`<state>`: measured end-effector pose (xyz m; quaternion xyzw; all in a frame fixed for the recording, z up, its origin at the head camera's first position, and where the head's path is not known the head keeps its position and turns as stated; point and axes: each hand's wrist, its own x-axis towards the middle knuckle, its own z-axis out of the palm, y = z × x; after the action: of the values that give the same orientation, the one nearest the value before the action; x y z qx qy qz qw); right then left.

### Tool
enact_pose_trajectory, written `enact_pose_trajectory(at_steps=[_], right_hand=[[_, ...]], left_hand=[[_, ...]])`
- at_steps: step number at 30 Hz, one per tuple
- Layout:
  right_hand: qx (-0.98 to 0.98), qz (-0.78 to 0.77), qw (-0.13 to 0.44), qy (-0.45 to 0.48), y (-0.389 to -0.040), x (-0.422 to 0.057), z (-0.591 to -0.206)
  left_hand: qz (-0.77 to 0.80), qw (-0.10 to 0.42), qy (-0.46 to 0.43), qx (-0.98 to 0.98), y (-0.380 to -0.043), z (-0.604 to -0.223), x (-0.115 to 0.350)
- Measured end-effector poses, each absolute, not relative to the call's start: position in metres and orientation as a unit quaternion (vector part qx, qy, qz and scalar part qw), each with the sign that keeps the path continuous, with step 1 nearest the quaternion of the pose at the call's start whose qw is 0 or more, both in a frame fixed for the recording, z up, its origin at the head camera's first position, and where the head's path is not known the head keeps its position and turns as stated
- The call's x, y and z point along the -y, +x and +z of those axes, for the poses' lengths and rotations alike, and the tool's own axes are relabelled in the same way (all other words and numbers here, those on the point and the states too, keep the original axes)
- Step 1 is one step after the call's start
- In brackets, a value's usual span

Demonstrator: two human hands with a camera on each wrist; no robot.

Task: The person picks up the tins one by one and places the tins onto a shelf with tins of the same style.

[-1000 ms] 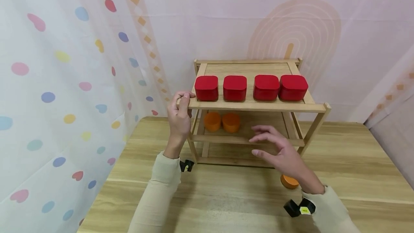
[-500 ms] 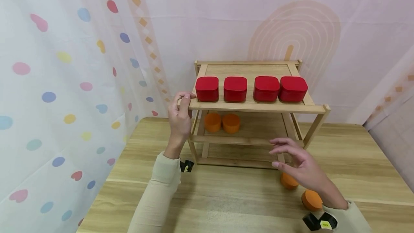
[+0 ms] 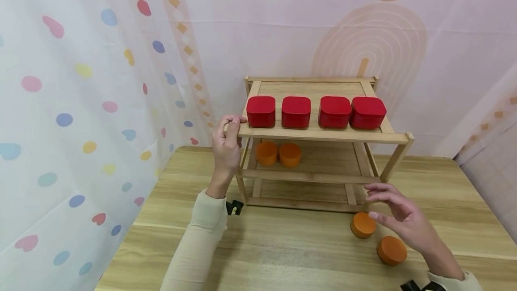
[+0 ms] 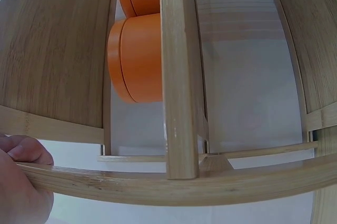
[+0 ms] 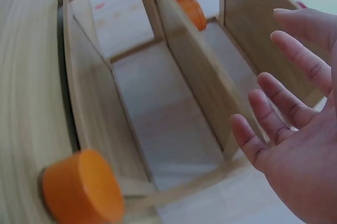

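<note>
At the front left corner of a three-level wooden shelf [image 3: 323, 134], my left hand [image 3: 227, 147] grips the top frame, fingers over it and thumb in front. The left wrist view shows part of that hand [image 4: 23, 182] curled round the shelf's side rail [image 4: 121, 184]. My right hand [image 3: 408, 219] is in the air with fingers spread and nothing in them. Below and left of it on the table are a round orange tin [image 3: 363, 225] and, nearer me, a second orange tin [image 3: 392, 251]. Two more orange tins [image 3: 290, 154] stand side by side on the middle level, towards the left.
Several red rounded-square tins [image 3: 296, 112] stand in a row along the top level's front; the two rightmost are close together. The shelf is on a wood-grain table [image 3: 282, 255]. A patterned curtain [image 3: 101, 102] hangs behind and to the left.
My right hand has moved right and towards me, away from the shelf's middle level, uncovering the orange tins on the table. My left hand has kept its grip on the shelf.
</note>
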<state>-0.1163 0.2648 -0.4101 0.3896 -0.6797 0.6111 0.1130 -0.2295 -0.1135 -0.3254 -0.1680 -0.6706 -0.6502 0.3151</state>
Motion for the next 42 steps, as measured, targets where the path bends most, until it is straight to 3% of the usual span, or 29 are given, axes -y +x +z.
enact_pose_trajectory(at_steps=[23, 30, 42], right_hand=[[0.776, 0.575, 0.019, 0.258, -0.082, -0.316, -0.450], [0.747, 0.601, -0.016, 0.283, -0.074, -0.335, -0.477], [0.676, 0.662, -0.153, 0.284, -0.077, -0.348, -0.497]], left_hand=[[-0.651, 0.307, -0.175, 0.672, -0.229, -0.326, 0.114], [-0.650, 0.309, -0.174, 0.672, -0.229, -0.326, 0.113], [-0.653, 0.310, -0.173, 0.669, -0.229, -0.326, 0.115]])
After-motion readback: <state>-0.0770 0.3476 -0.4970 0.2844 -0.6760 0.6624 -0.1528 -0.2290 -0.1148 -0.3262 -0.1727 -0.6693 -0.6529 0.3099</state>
